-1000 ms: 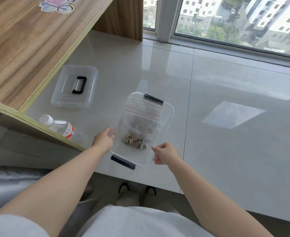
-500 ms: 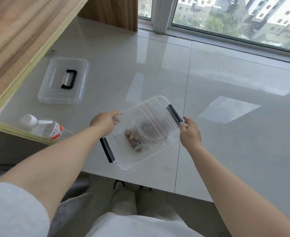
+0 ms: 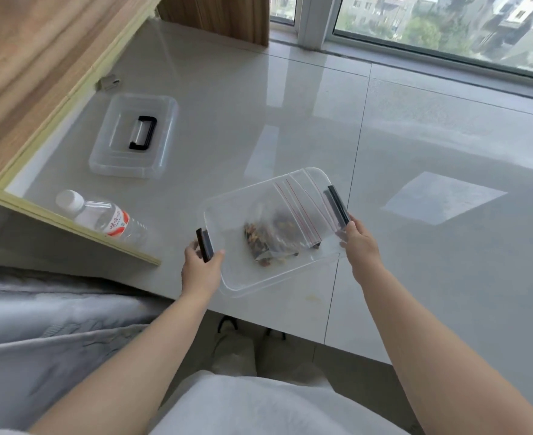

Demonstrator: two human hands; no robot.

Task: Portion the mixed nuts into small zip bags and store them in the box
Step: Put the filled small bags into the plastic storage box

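Note:
A clear plastic box (image 3: 243, 279) with a black latch at each end lies near the front edge of the white tiled ledge. Inside it are small zip bags of mixed nuts (image 3: 277, 237) with red seal lines. My left hand (image 3: 202, 265) grips the box's left end, fingers curled round the black latch. My right hand (image 3: 361, 246) holds the right end just below the other latch. The box's clear lid (image 3: 164, 133), with a black handle, lies apart at the back left of the ledge.
A water bottle (image 3: 101, 218) lies on its side left of the box, partly under a slanted wooden board (image 3: 32, 76). A window runs along the back. The ledge's front edge (image 3: 258, 323) is just below the box, my feet beneath it.
The box has been turned from lengthways to crossways. My hands shifted from its sides to its two latch ends. The view has moved closer.

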